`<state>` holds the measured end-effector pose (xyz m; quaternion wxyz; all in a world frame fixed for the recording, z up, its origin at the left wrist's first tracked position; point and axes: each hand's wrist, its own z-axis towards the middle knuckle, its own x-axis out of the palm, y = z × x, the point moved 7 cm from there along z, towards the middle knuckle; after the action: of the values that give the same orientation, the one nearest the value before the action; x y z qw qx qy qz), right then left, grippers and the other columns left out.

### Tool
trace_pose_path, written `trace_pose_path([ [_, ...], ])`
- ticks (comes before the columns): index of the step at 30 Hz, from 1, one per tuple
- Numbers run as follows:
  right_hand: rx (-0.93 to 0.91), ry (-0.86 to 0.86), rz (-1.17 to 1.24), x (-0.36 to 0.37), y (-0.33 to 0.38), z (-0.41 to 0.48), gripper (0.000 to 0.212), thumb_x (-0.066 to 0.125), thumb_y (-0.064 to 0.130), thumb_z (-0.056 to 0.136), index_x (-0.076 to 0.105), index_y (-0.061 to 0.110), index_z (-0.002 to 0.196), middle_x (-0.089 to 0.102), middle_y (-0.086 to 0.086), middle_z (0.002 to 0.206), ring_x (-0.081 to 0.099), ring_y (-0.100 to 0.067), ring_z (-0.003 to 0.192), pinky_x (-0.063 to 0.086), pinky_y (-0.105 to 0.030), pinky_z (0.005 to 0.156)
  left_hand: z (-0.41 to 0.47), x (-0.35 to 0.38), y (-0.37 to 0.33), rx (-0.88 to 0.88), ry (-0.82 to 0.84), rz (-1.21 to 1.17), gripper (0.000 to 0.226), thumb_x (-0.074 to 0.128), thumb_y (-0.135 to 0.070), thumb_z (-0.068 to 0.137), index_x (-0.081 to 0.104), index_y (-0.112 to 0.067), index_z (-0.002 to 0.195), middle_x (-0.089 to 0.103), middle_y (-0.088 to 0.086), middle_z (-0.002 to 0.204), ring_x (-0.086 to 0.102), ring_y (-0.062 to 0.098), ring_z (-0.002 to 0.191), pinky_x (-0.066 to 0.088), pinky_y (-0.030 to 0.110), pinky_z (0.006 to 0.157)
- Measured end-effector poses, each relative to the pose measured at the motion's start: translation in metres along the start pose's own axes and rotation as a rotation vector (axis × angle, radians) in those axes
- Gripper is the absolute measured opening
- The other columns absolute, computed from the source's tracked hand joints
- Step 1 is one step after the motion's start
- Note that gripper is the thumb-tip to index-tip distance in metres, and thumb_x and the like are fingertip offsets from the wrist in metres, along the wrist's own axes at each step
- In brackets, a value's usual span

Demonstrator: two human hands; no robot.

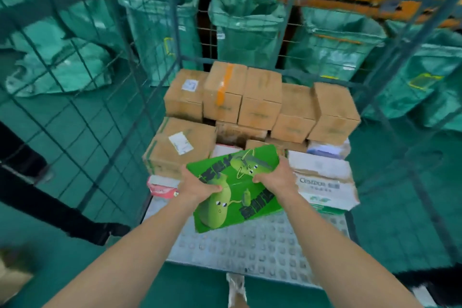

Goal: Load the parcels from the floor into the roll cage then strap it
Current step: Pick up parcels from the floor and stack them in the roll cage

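1. While it hangs above the studded grey metal floor plate (250, 242) of the blue wire-mesh roll cage (82, 117), the flat green cardboard box printed with cartoon pears (237, 192) is gripped at both short ends.
2. Its long axis runs roughly from 8 o'clock to 2 o'clock, the 2 o'clock end raised, and its printed face is tilted up toward the camera.
3. At the box's 9 o'clock end, the left hand (197, 186) wraps the edge, thumb on the printed face.
4. At its 3 o'clock end, the right hand (275, 177) curls over the edge in the same way.
5. Stacked brown cardboard boxes (260, 97) fill the cage at 12 o'clock of the green box.
6. One brown box with a white label (180, 147) sits at 10 o'clock.
7. Just beside the right hand, at 3 o'clock, lies a worn white carton with blue lettering (322, 182).
8. Beyond the mesh at 12 o'clock stand open green woven sacks (247, 30).
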<state>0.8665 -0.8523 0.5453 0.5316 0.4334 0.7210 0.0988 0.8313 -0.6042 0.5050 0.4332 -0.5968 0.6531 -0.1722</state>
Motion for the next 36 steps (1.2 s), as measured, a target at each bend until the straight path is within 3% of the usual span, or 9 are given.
trace_pose_path([
  [3, -0.044, 0.067, -0.079, 0.01, 0.032, 0.051, 0.107, 0.088, 0.032, 0.059, 0.031, 0.031, 0.15, 0.049, -0.005, 0.143, 0.042, -0.033, 0.134, 0.034, -0.057, 0.111, 0.041, 0.01, 0.0, -0.112, -0.04, -0.058, 0.132, 0.091, -0.02, 0.066, -0.007, -0.015, 0.154, 0.034, 0.015, 0.152, 0.038, 0.034, 0.137, 0.031, 0.043, 0.113],
  [6, -0.105, 0.169, -0.108, 0.04, 0.052, 0.124, 0.11, 0.081, 0.037, 0.042, 0.037, 0.04, 0.142, 0.055, 0.005, 0.134, 0.052, -0.03, 0.126, 0.037, -0.06, 0.109, 0.078, 0.029, 0.0, -0.239, -0.059, -0.135, 0.145, 0.097, -0.031, 0.046, -0.006, -0.029, 0.149, 0.045, 0.009, 0.142, 0.051, 0.036, 0.123, 0.044, 0.056, 0.102],
  [9, -0.164, 0.267, -0.135, 0.098, 0.047, 0.228, 0.097, 0.07, 0.041, 0.026, 0.047, 0.041, 0.12, 0.064, 0.006, 0.113, 0.06, -0.03, 0.116, 0.041, -0.065, 0.1, 0.112, 0.05, 0.0, -0.354, -0.09, -0.237, 0.133, 0.092, -0.013, 0.058, -0.005, -0.022, 0.147, 0.042, 0.003, 0.136, 0.05, 0.035, 0.122, 0.044, 0.056, 0.099],
  [11, -0.183, 0.297, -0.174, 0.117, 0.059, 0.263, 0.09, 0.07, 0.038, 0.035, 0.041, 0.049, 0.119, 0.062, 0.005, 0.116, 0.057, -0.03, 0.12, 0.039, -0.064, 0.103, 0.128, 0.067, -0.002, -0.466, -0.061, -0.303, 0.129, 0.091, -0.016, 0.062, -0.005, -0.022, 0.148, 0.046, 0.008, 0.135, 0.052, 0.037, 0.119, 0.047, 0.059, 0.092],
  [14, -0.187, 0.343, -0.289, 0.103, 0.105, 0.258, 0.102, 0.077, 0.034, 0.06, 0.026, 0.041, 0.149, 0.045, 0.0, 0.144, 0.037, -0.031, 0.139, 0.026, -0.063, 0.113, 0.161, 0.091, 0.005, -0.581, -0.015, -0.33, 0.107, 0.088, -0.026, 0.069, 0.017, -0.011, 0.149, 0.057, 0.012, 0.128, 0.057, 0.032, 0.109, 0.052, 0.043, 0.078],
  [17, -0.22, 0.357, -0.429, 0.112, 0.125, 0.285, 0.094, 0.074, 0.028, 0.077, 0.023, 0.036, 0.154, 0.033, -0.003, 0.153, 0.021, -0.031, 0.146, 0.009, -0.067, 0.117, 0.202, 0.112, 0.027, -0.649, 0.007, -0.378, 0.125, 0.091, -0.04, 0.036, 0.031, -0.013, 0.142, 0.063, 0.012, 0.117, 0.063, 0.03, 0.099, 0.056, 0.038, 0.064],
  [20, -0.264, 0.372, -0.488, 0.135, 0.135, 0.31, 0.086, 0.069, 0.024, 0.079, 0.026, 0.038, 0.152, 0.034, -0.001, 0.154, 0.016, -0.027, 0.149, -0.008, -0.071, 0.112, 0.262, 0.138, 0.088, -0.711, -0.036, -0.449, 0.127, 0.091, -0.041, 0.018, 0.039, -0.019, 0.132, 0.066, 0.014, 0.115, 0.066, 0.034, 0.096, 0.058, 0.054, 0.071],
  [26, -0.338, 0.407, -0.557, 0.178, 0.152, 0.35, 0.08, 0.067, 0.028, 0.081, 0.03, 0.037, 0.152, 0.034, -0.002, 0.155, 0.011, -0.025, 0.152, -0.013, -0.072, 0.111, 0.258, 0.113, 0.011, -0.714, -0.158, -0.473, 0.101, 0.08, -0.004, 0.076, 0.006, -0.013, 0.146, 0.054, 0.021, 0.123, 0.059, 0.036, 0.106, 0.055, 0.057, 0.081],
  [36, -0.363, 0.427, -0.536, 0.203, 0.179, 0.365, 0.071, 0.065, 0.013, 0.077, 0.044, 0.033, 0.142, 0.043, 0.0, 0.147, 0.032, -0.026, 0.144, -0.015, -0.066, 0.115, 0.275, 0.111, 0.021, -0.81, -0.137, -0.503, 0.091, 0.09, -0.014, 0.06, 0.033, -0.011, 0.13, 0.059, 0.013, 0.118, 0.063, 0.031, 0.098, 0.059, 0.048, 0.059],
])
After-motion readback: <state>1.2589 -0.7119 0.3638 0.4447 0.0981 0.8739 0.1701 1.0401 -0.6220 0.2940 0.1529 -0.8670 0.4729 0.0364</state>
